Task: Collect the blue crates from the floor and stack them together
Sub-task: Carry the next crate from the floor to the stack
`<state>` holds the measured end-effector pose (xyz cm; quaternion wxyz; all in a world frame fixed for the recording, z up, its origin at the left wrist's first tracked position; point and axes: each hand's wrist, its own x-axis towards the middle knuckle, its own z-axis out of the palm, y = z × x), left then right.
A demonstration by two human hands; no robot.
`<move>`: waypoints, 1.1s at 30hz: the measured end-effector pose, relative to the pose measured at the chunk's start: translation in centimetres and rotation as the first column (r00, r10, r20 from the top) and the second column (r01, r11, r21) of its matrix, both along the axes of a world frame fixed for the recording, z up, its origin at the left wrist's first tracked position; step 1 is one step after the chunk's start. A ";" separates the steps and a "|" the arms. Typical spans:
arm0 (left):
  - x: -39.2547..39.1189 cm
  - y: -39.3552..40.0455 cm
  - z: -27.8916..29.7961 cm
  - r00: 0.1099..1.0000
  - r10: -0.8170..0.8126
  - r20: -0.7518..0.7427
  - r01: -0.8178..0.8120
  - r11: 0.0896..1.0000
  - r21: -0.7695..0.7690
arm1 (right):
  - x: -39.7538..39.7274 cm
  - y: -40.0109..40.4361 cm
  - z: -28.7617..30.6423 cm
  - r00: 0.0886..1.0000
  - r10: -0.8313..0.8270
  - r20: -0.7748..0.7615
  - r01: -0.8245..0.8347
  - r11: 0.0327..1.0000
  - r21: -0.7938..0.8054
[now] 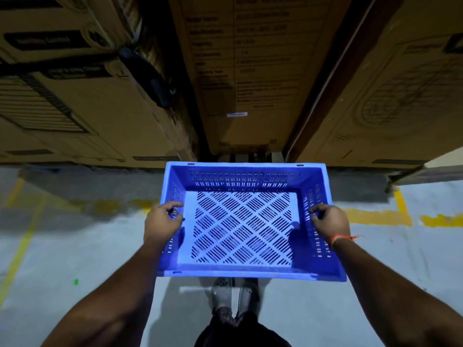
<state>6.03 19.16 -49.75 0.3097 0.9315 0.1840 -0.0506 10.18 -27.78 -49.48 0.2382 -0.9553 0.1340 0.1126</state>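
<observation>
A blue plastic crate [246, 269] with slotted walls and a lattice floor is held level in front of me, above the floor. My left hand [162, 222] grips its left wall, fingers curled over the rim. My right hand [329, 221], with an orange thread at the wrist, grips the right wall the same way. The crate is empty. No other blue crate is in sight.
Tall brown cardboard boxes [260, 71] stand in a row just beyond the crate, with dark gaps between them. The grey concrete floor [75, 246] carries worn yellow lines [375, 216]. My feet in light shoes [234, 296] show beneath the crate.
</observation>
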 end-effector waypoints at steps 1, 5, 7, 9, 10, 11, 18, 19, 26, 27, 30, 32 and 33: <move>-0.4 -0.1 0.1 1.000 0.000 0.004 0.000 1.000 0.001 | 0.0 0.0 0.0 1.000 0.012 0.004 -0.012 1.000 -0.010; 0.1 0.3 0.5 1.000 -0.013 -0.015 0.012 0.999 -0.046 | -0.9 0.0 -0.6 0.999 0.024 0.023 -0.024 1.000 -0.017; 0.8 0.5 0.6 0.999 -0.024 -0.032 0.023 0.999 -0.044 | -1.3 0.1 -0.9 1.000 0.006 0.016 -0.005 1.000 -0.027; 1.1 0.6 0.6 0.998 -0.038 -0.042 0.036 0.999 -0.034 | -1.5 0.3 -0.8 1.000 -0.015 0.009 0.015 1.000 -0.020; 1.3 0.7 0.5 0.998 -0.040 -0.044 0.039 0.999 -0.033 | -1.5 0.4 -0.6 1.000 -0.022 0.006 0.022 1.000 -0.016; 1.3 0.8 0.4 0.998 -0.040 -0.044 0.039 0.999 -0.030 | -1.4 0.5 -0.5 1.000 -0.025 0.003 0.025 1.000 -0.013; 1.1 1.2 -0.3 0.995 -0.086 -0.040 0.085 0.996 -0.038 | -1.4 0.6 0.7 0.998 0.008 -0.061 -0.009 1.000 -0.012; 0.9 1.3 -0.4 0.994 -0.101 -0.044 0.100 0.995 -0.022 | -1.5 0.6 0.9 0.997 0.009 -0.076 -0.009 1.000 -0.008; -1.6 0.8 -0.5 0.992 -0.050 -0.118 0.062 0.994 0.094 | -2.0 0.7 1.0 0.997 -0.013 -0.079 0.013 1.000 -0.004; -2.0 0.6 -0.5 0.992 -0.043 -0.122 0.057 0.992 0.117 | -2.1 0.8 1.0 0.997 -0.014 -0.076 0.012 1.000 -0.015; -3.7 -0.4 0.1 0.996 -0.021 -0.091 0.041 0.974 0.222 | -3.2 1.1 0.9 0.997 -0.020 -0.071 0.015 0.998 -0.065; -5.1 -1.6 0.5 1.000 -0.024 0.002 0.022 0.961 0.276 | -4.6 1.5 1.1 1.000 0.016 0.011 -0.014 0.994 -0.109; -5.7 -2.4 0.7 0.999 -0.023 0.042 0.010 0.960 0.281 | -5.3 1.6 1.1 0.998 0.032 0.059 -0.025 0.994 -0.111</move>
